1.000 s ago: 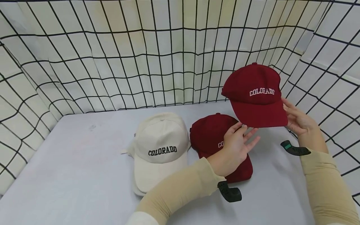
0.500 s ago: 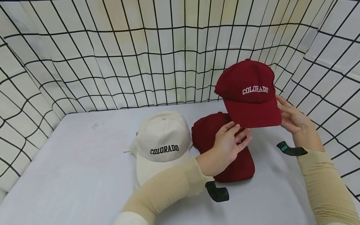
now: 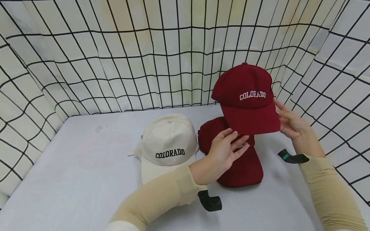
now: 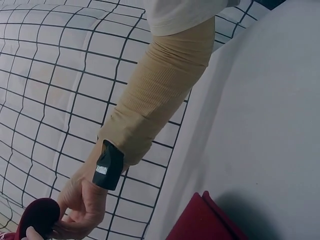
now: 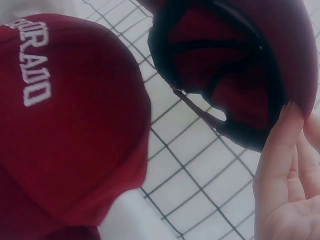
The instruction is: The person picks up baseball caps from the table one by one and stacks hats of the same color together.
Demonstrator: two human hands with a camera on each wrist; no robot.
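Observation:
A dark red baseball cap [image 3: 245, 96] with white COLORADO lettering is held in the air, brim toward me. My left hand [image 3: 218, 156] pinches the brim's left corner, with its other fingers spread. My right hand [image 3: 292, 123] grips the brim's right side. In the right wrist view, the right hand [image 5: 285, 185] holds the brim's edge, and the held cap's dark inside [image 5: 240, 85] shows. Below it a second red cap [image 3: 242, 170] lies on the table, partly hidden by the left hand and the held cap.
A cream cap [image 3: 170, 144] with black COLORADO lettering lies left of the second red cap, its brim partly behind my left sleeve [image 3: 162, 189]. The white table [image 3: 72, 166] is bordered by black wire grid panels [image 3: 130, 64] at the back and both sides.
The held red cap and both hands have shifted left, and the cap now hangs more over the lying red cap. Both hands keep their hold. The view has turned slightly.

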